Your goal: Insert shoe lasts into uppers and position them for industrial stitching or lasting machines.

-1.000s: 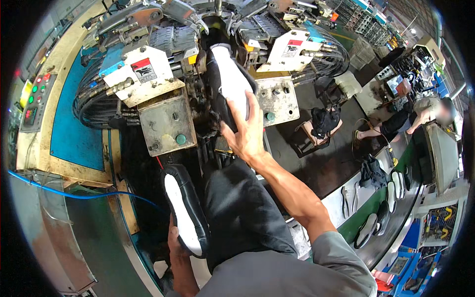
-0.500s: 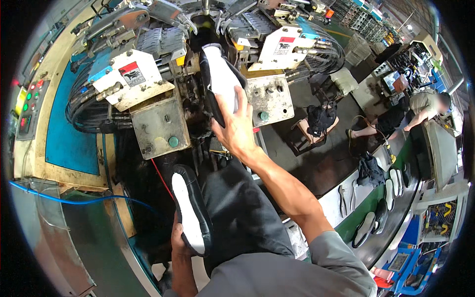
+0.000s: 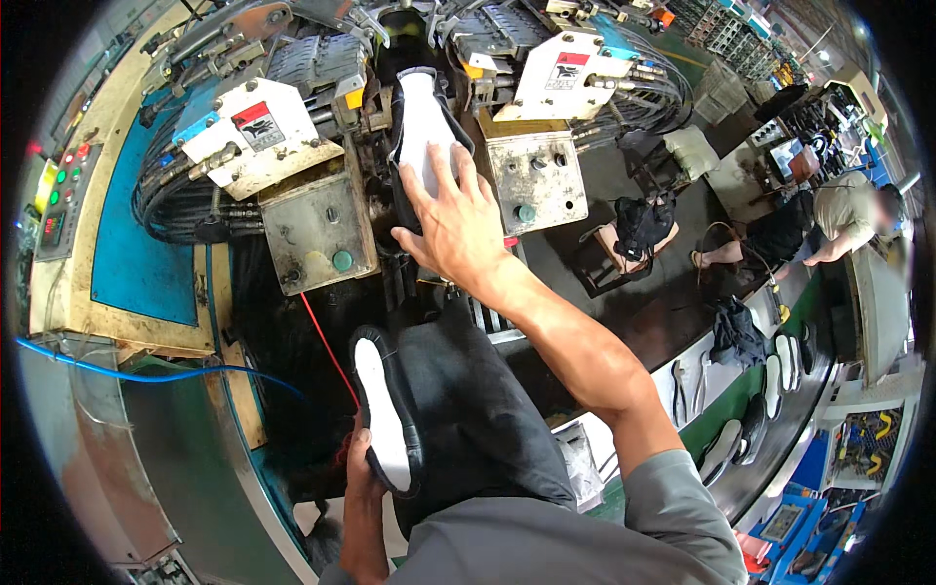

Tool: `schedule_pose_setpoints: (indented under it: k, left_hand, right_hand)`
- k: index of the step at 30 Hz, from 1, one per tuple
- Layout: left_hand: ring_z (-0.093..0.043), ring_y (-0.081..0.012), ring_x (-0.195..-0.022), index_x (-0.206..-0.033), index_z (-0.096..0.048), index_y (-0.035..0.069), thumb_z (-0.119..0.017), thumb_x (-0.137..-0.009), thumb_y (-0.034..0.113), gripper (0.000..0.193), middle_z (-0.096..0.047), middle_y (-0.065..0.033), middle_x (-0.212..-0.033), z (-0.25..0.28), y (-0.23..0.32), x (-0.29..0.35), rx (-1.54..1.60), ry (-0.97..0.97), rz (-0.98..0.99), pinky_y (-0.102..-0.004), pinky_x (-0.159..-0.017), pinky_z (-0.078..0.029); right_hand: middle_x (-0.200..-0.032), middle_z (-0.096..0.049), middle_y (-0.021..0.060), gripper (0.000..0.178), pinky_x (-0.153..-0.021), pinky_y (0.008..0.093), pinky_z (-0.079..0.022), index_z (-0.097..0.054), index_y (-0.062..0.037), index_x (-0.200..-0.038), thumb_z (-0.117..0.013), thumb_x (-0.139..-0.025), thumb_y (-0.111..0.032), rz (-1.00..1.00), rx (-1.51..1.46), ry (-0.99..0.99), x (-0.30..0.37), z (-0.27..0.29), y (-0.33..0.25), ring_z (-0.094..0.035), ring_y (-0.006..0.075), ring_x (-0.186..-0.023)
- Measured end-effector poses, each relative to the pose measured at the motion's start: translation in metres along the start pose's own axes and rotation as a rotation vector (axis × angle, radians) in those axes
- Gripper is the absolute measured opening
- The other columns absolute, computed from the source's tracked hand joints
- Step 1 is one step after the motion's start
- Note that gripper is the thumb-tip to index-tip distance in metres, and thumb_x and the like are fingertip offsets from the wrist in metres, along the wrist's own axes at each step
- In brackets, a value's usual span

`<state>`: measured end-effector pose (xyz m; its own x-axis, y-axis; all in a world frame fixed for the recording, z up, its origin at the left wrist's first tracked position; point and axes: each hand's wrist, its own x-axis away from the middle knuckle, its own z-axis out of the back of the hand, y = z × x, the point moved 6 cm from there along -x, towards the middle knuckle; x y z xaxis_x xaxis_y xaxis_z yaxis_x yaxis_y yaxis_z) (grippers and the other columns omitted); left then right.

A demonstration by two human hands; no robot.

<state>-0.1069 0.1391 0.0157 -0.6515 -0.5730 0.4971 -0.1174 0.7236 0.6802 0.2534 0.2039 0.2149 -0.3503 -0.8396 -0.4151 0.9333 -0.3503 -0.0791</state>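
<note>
My right hand (image 3: 453,214) lies over a black shoe upper with a white bottom (image 3: 421,112), its fingers spread flat on the white surface. That upper sits bottom-up in the middle of a machine (image 3: 531,78), between its two side blocks. Down by my left thigh, my left hand (image 3: 362,466) is closed round the heel end of a second black shoe upper (image 3: 384,409), whose white bottom faces up. The thumb shows at its edge; the other fingers are hidden beneath.
Control boxes with green buttons (image 3: 322,244) flank the shoe. A button panel (image 3: 63,200) stands at far left, near a blue hose (image 3: 146,375). To the right, a belt (image 3: 707,424) carries several shoe parts. Beyond a stool (image 3: 624,249), another person (image 3: 829,219) bends forward.
My right hand has gone from gripping the shoe's near end to lying spread on its white bottom. The shoe in the machine sits straighter and slightly farther in. My left hand keeps its hold.
</note>
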Motion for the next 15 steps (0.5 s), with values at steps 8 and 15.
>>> schedule_pose_setpoints:
  k: [8, 15]
  left_hand:
    - [-0.059, -0.0378, -0.14, -0.175, -0.022, 0.01, -0.064, -0.092, 0.045, 0.1, -0.051, -0.0203, -0.161, 0.003, -0.012, -0.021, -0.042, 0.053, 0.106, -0.0511, -0.114, -0.053]
    - [-0.059, -0.0383, -0.139, -0.175, -0.025, 0.012, -0.071, -0.086, 0.053, 0.108, -0.051, -0.0199, -0.161, -0.015, 0.007, -0.049, -0.07, 0.095, 0.134, -0.0539, -0.114, -0.052]
  right_hand:
    - [-0.159, -0.045, 0.0249, 0.08, -0.108, 0.0607, -0.057, -0.054, -0.0152, -0.157, -0.082, -0.09, -0.048, -0.012, 0.015, -0.002, -0.071, -0.01, 0.016, -0.04, 0.0541, -0.148]
    - [-0.149, -0.055, 0.0235, 0.073, -0.102, 0.0568, -0.061, -0.061, -0.0121, -0.145, -0.083, -0.089, -0.054, -0.001, 0.003, 0.052, -0.15, -0.031, 0.045, -0.046, 0.0537, -0.144]
